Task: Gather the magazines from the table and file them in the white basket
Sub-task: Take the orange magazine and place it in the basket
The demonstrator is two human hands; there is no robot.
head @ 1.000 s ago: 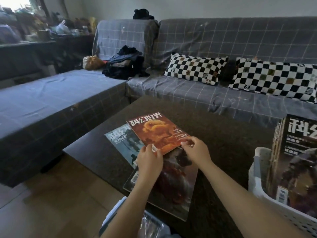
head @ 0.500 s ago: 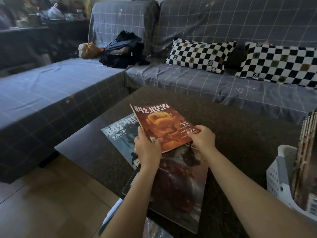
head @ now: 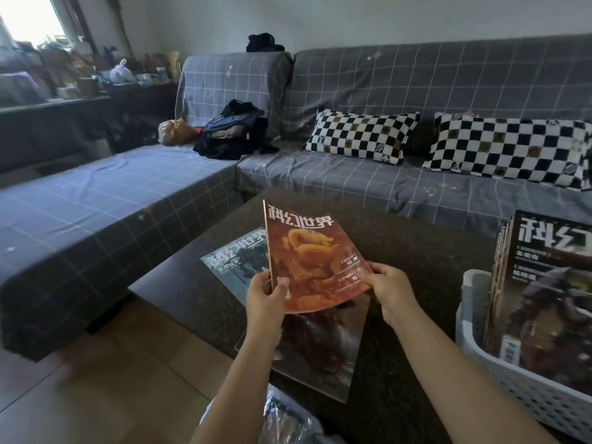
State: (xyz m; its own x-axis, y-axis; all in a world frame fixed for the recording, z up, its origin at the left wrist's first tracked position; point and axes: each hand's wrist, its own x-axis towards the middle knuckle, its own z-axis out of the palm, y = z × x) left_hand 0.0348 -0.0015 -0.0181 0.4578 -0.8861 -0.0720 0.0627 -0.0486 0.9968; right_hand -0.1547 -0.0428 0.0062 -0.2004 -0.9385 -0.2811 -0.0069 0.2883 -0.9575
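An orange magazine (head: 309, 254) with a dragon cover is lifted off the dark table (head: 416, 257) and tilted up toward me. My left hand (head: 264, 294) grips its lower left corner near the spine, and my right hand (head: 389, 288) pinches its lower right edge. Two more magazines lie flat on the table: a grey-blue one (head: 238, 262) to the left and a dark red one (head: 323, 344) under my hands. The white basket (head: 499, 366) stands at the right edge with several magazines (head: 544, 299) upright inside it.
A grey checked sofa (head: 352, 91) wraps around the table's far and left sides, with two chequered pillows (head: 362, 134) and a heap of dark clothes (head: 235, 131). A crinkled plastic bag (head: 288, 421) lies at the table's near edge. Wooden floor (head: 96, 379) shows at lower left.
Both hands have raised the orange magazine off the pile and tilted it upright. The view has swung so that the basket shows more at the right.
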